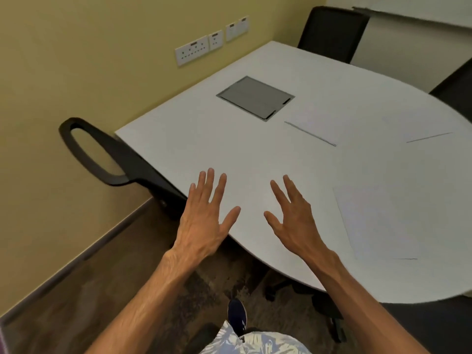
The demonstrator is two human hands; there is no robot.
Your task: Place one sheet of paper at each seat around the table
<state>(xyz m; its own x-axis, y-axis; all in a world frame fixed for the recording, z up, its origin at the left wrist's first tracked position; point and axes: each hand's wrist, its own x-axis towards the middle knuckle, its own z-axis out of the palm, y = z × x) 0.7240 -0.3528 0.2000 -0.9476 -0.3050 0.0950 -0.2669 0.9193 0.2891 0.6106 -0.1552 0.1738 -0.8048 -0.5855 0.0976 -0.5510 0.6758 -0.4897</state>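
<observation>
A white table point(204, 139) with a rounded near edge fills the middle of the head view. White sheets of paper lie on it: one sheet point(393, 221) at the near right, one point(329, 123) past the middle, one point(419, 126) further right. My left hand point(204, 218) and my right hand point(293, 218) hover over the table's near edge, palms down, fingers spread, holding nothing. No sheet lies under them that I can make out.
A grey cable hatch point(255, 97) is set in the tabletop. Black chairs stand at the left point(109, 154), far side point(332, 31), right point(457, 90) and near right point(421, 325). A yellow wall with sockets point(199, 49) runs along the left.
</observation>
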